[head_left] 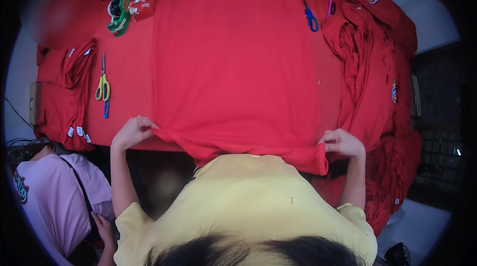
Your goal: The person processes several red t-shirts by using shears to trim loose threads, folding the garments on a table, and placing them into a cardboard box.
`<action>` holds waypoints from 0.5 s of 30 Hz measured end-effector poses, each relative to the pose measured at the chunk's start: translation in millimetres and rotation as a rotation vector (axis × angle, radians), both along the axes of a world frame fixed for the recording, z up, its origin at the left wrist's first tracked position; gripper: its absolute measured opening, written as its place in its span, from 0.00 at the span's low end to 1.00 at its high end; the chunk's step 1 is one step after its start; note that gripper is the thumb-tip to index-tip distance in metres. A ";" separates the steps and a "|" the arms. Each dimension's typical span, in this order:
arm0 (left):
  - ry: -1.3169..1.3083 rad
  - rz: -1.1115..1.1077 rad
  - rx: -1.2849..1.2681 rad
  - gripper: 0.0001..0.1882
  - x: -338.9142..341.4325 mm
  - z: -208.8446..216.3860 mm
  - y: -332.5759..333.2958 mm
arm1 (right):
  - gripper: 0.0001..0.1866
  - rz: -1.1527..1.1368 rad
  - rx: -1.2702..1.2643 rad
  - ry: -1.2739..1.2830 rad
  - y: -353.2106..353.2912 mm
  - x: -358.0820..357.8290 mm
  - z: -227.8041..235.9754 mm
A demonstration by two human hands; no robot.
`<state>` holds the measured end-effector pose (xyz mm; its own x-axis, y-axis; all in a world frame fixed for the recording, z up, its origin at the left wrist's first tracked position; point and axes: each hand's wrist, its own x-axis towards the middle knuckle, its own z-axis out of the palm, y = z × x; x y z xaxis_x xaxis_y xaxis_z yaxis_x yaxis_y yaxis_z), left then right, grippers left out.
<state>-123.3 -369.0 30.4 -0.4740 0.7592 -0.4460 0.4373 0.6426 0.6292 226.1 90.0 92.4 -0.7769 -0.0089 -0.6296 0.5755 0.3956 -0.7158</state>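
A red T-shirt point(233, 67) lies spread over the table, its near edge drawn toward me past the table's front. With my left hand point(135, 132) I pinch the left corner of that edge between thumb and fingers. My right hand point(343, 143) grips the right corner, where the cloth folds over and hangs down a little. Between both hands the edge sags in loose creases against my yellow top.
Yellow-handled scissors point(103, 87) and a blue-handled tool point(106, 109) lie at left; blue-handled scissors point(310, 17) lie far right. Tape dispensers point(119, 15) stand far left. Red garments pile up left point(64, 97) and right point(367, 82). Another person point(64, 196) sits at lower left.
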 end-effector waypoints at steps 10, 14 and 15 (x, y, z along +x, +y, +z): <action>-0.223 0.616 0.455 0.09 -35.7 -69.8 30.7 | 0.12 0.182 1.053 0.372 46.7 -226.2 -61.4; -0.261 0.598 0.430 0.08 -34.7 -68.4 42.8 | 0.11 -0.189 0.831 0.686 48.5 -319.8 -103.7; -0.251 0.603 0.434 0.08 -32.9 -68.7 42.8 | 0.11 -0.251 0.808 0.684 38.2 -335.4 -111.8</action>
<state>-156.2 -326.2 -38.3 -0.7841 0.5338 -0.3166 -0.0979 0.3974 0.9124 -109.3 128.3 -19.4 -0.8872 0.4213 0.1880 0.2841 0.8201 -0.4968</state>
